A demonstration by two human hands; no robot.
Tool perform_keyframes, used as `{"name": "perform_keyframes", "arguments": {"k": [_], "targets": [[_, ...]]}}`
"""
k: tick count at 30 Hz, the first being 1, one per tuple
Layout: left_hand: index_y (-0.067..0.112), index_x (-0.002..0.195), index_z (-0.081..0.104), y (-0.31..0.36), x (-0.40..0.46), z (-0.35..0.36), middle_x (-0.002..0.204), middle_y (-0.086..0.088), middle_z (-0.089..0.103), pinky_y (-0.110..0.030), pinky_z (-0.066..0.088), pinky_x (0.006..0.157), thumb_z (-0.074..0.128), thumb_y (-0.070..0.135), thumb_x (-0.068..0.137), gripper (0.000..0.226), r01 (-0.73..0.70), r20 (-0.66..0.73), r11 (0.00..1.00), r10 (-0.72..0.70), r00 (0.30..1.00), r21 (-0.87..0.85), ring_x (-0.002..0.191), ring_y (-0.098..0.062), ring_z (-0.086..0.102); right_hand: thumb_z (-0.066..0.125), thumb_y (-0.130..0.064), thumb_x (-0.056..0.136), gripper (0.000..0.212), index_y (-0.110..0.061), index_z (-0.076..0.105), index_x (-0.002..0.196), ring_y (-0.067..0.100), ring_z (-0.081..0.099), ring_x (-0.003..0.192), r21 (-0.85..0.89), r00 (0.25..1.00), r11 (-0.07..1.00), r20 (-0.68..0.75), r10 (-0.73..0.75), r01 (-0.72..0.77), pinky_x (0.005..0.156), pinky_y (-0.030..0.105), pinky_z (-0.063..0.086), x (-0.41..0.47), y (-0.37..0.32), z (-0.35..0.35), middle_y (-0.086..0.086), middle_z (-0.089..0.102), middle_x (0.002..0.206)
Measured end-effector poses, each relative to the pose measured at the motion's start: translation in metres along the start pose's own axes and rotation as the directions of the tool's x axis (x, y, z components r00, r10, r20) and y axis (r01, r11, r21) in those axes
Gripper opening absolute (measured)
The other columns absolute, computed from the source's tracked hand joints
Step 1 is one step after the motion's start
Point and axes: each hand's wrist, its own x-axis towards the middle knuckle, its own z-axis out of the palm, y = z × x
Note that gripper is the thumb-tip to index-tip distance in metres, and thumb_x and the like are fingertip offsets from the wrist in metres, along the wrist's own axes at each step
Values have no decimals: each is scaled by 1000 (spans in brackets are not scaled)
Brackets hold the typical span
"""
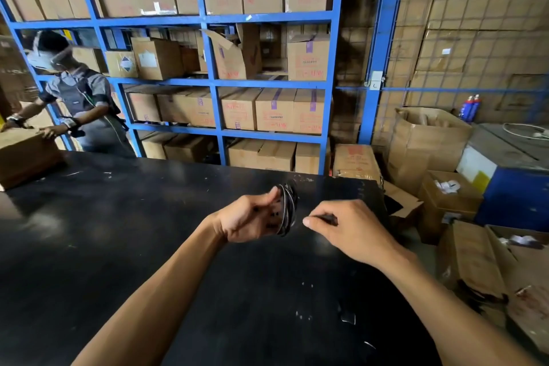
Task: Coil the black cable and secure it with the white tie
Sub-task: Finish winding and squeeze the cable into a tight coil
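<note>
Coiling looks largely done: the black cable (287, 208) sits in several stacked loops wound round the fingers of the left hand (251, 218), held up above the black table (118, 246) rather than resting on it. The left thumb and fingers are closed on the bundle, pinning the loops. The right hand (346, 229) is just beside the coil, its fingertips pinched together on something thin and dark — probably the cable's free end, though blur hides it. The white tie is not visible, so securing is still ahead, by my reading. The cable looks thin, round and glossy, its loops roughly oval. The table is matt and dark, flecked with pale scraps — easy to lose a small tie against.
</note>
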Motion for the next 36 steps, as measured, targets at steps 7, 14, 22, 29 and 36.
{"name": "perform_keyframes", "arguments": {"k": [7,14,22,29,36], "targets": [[1,139,44,-3,-4,20,139,-31,53,-58,20,120,30,45,107,57,100,208,957,-160,965,273,133,-42,45,76,-42,88,12,-31,77,90,5,63,72,6,996,997,22,-81,81,64,28,54,20,0,-30,-12,66,84],[-2,127,51,-3,-10,31,81,-12,54,-56,39,106,29,31,109,44,-8,316,987,-44,948,160,93,-34,57,76,-28,91,6,-33,77,94,4,73,85,340,995,940,83,-60,29,70,15,54,20,9,-33,-17,76,91],[13,80,49,-6,-9,45,60,0,29,-22,34,47,55,36,102,33,-119,181,980,89,979,160,50,-11,33,71,-24,96,15,-29,82,103,11,72,96,435,1000,900,19,-24,13,77,24,55,9,21,-21,-8,76,101],[17,69,41,-5,5,51,49,3,26,-21,10,39,53,45,99,43,-87,3,996,87,996,-8,41,-10,15,41,-42,102,41,-23,77,105,6,68,85,-109,973,976,-118,-200,187,70,32,59,-13,13,-11,-14,72,106],[19,64,38,-10,8,57,47,5,24,-23,10,36,43,63,96,55,-65,-76,998,64,995,-11,38,-10,15,50,-45,100,33,-30,59,72,8,56,55,-165,959,958,-120,-255,235,49,31,51,-15,6,1,-14,52,66]]}}
